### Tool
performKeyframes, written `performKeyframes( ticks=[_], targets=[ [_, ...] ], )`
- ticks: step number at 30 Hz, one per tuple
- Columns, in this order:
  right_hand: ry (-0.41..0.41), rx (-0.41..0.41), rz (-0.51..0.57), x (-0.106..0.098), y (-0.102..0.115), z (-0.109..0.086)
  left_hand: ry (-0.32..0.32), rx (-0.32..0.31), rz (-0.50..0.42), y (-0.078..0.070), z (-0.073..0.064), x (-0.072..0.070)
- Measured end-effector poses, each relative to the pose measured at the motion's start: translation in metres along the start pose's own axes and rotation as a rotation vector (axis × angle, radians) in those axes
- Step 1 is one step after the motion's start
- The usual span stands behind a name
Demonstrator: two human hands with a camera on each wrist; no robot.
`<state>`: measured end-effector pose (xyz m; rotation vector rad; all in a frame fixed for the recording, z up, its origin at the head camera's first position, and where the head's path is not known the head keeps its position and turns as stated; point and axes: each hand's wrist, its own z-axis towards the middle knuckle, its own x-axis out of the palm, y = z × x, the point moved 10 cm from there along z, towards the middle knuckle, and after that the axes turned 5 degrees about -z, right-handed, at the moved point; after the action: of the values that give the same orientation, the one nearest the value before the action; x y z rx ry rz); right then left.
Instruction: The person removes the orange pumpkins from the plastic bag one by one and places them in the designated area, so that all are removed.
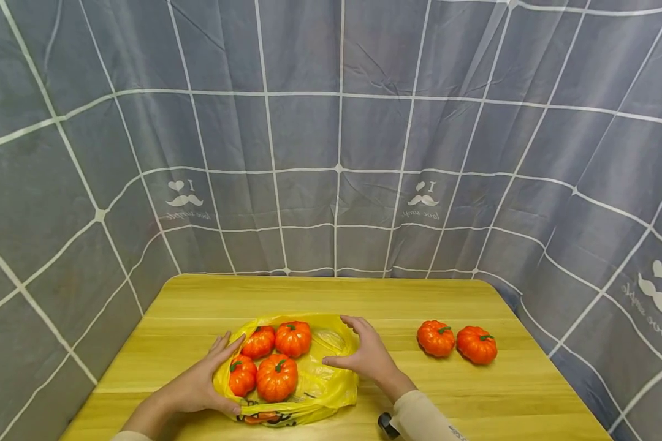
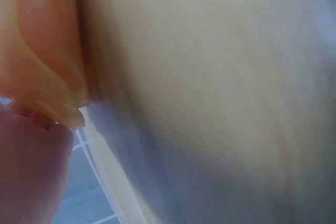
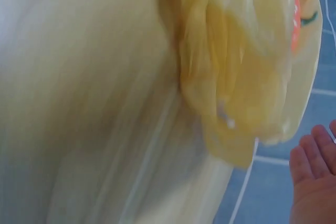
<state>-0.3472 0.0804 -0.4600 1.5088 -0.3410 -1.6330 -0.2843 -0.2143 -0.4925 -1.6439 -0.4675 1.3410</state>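
Note:
A yellow plastic bag lies on the table with its mouth spread wide. Inside, toward its left side, sit several small orange pumpkins with green stems. My left hand rests along the bag's left rim, fingers spread at the back and thumb at the front edge. At the right rim, my right hand has its fingers extended and its thumb reaching over the bag's mouth. The right wrist view shows those straight fingers beside the yellow plastic. Dark printing on the bag's front is partly folded over.
Two more orange pumpkins, a left one and a right one, sit side by side on the right of the wooden table. A grey curtain with white grid lines hangs behind and along both sides.

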Motion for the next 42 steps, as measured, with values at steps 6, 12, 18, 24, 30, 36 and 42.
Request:
performKeyframes(
  ticks=[6,12,18,24,30,36,42],
  targets=[
    [0.056,-0.003,0.046,0.022,0.012,0.000,-0.003,0.011,0.001,0.000,0.003,0.003],
    [0.103,-0.040,0.068,0.048,0.023,-0.001,0.007,0.003,-0.004,-0.001,0.005,0.004],
    [0.158,-0.033,0.039,0.069,0.027,-0.004,0.008,0.000,-0.005,-0.002,0.003,0.004],
    [0.174,-0.060,0.051,0.079,0.036,-0.004,0.011,-0.013,-0.001,0.000,0.002,0.003],
    [0.190,-0.092,0.057,0.085,0.045,-0.005,0.001,-0.002,-0.002,0.000,0.001,0.003],
    [0.209,-0.109,0.031,0.091,0.048,-0.007,0.001,0.001,-0.001,-0.001,0.001,0.003],
    [0.251,-0.125,0.031,0.100,0.051,-0.010,-0.002,0.007,0.000,-0.003,0.001,0.002]
  ],
)
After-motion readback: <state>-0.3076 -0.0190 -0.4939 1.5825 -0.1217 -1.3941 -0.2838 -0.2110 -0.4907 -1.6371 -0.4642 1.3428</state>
